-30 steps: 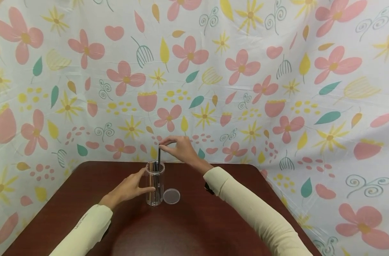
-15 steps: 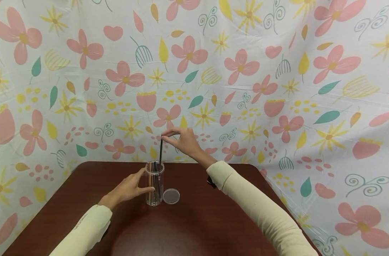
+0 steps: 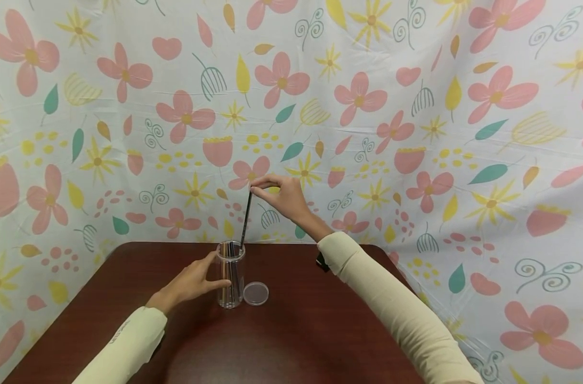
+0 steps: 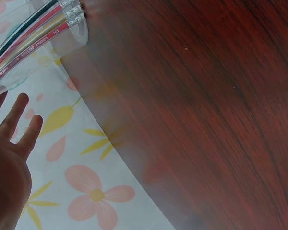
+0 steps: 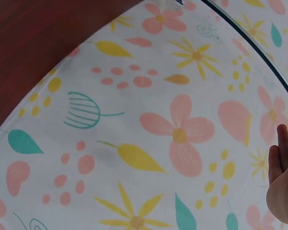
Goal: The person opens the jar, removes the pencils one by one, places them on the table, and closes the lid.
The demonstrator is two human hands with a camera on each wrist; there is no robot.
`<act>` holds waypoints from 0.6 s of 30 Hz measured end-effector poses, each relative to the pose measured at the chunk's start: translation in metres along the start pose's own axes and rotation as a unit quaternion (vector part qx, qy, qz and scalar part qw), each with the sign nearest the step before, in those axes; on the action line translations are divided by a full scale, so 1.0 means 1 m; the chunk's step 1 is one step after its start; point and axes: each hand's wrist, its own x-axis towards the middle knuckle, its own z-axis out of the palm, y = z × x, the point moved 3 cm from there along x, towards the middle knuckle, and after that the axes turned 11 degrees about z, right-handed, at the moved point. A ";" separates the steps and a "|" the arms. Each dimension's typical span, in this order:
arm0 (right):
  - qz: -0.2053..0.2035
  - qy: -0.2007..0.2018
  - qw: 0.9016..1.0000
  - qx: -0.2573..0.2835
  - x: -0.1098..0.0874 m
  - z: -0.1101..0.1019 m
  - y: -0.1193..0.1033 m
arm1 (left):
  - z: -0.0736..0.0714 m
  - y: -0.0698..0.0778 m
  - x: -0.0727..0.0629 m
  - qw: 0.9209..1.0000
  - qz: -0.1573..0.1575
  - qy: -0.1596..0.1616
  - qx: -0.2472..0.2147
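A clear plastic jar (image 3: 239, 274) stands upright on the table, with several pencils (image 4: 36, 44) inside it; red, yellowish and dark ones show in the left wrist view, one marked HB. My left hand (image 3: 191, 282) holds the jar from its left side, thumb across the front and fingers behind. Above the jar, my right hand (image 3: 286, 198) pinches the top end of a dark pencil (image 3: 247, 217) between thumb and fingertips. That pencil leans right, its lower end at the jar's mouth. Part of my right hand (image 5: 285, 182) appears in the right wrist view.
A round clear lid (image 3: 256, 294) lies flat on the table just right of the jar. The dark red-brown wooden table (image 3: 253, 346) ends at a flower-printed cloth (image 3: 406, 133) hanging behind and at the sides.
My right hand has risen and moved right, drawing the dark pencil mostly out of the jar and tilting it rightward. The left hand and jar have stayed in place.
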 end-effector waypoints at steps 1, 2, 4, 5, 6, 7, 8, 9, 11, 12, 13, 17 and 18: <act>0.000 0.001 1.000 0.001 0.001 -0.002 0.000 | 0.000 0.000 0.000 1.000 0.001 0.000 0.001; 0.003 0.002 1.000 0.002 0.002 -0.003 0.001 | 0.000 0.000 0.000 1.000 0.003 0.002 0.004; 0.004 0.006 1.000 0.002 0.004 -0.006 0.002 | -0.001 0.000 -0.001 1.000 0.004 0.003 0.007; 0.007 0.007 1.000 0.003 0.004 -0.007 0.003 | -0.001 0.000 -0.001 1.000 0.003 0.004 0.010; 0.009 0.008 1.000 0.004 0.005 -0.009 0.003 | -0.001 0.000 -0.001 1.000 0.005 0.004 0.011; 0.011 0.008 1.000 0.005 0.005 -0.010 0.004 | -0.001 -0.001 -0.001 1.000 0.004 0.004 0.010; 0.013 0.008 1.000 0.007 0.005 -0.011 0.004 | -0.001 0.000 -0.001 1.000 0.004 0.003 0.010; 0.015 0.008 1.000 0.008 0.005 -0.013 0.005 | -0.001 0.000 -0.001 1.000 0.003 0.002 0.011; 0.018 0.010 1.000 0.009 0.005 -0.015 0.006 | -0.001 0.000 -0.001 1.000 0.005 0.002 0.012; 0.017 0.012 1.000 0.008 0.005 -0.016 0.007 | -0.001 0.000 -0.001 1.000 0.008 0.002 0.013; 0.016 0.014 1.000 0.007 0.005 -0.017 0.008 | 0.000 0.000 -0.001 1.000 0.009 0.004 0.014; 0.014 0.021 1.000 -0.001 0.003 -0.020 0.013 | 0.000 0.001 0.000 1.000 0.021 0.010 0.018; 0.018 0.020 1.000 -0.002 0.003 -0.021 0.015 | 0.001 0.001 0.001 1.000 0.023 0.011 0.018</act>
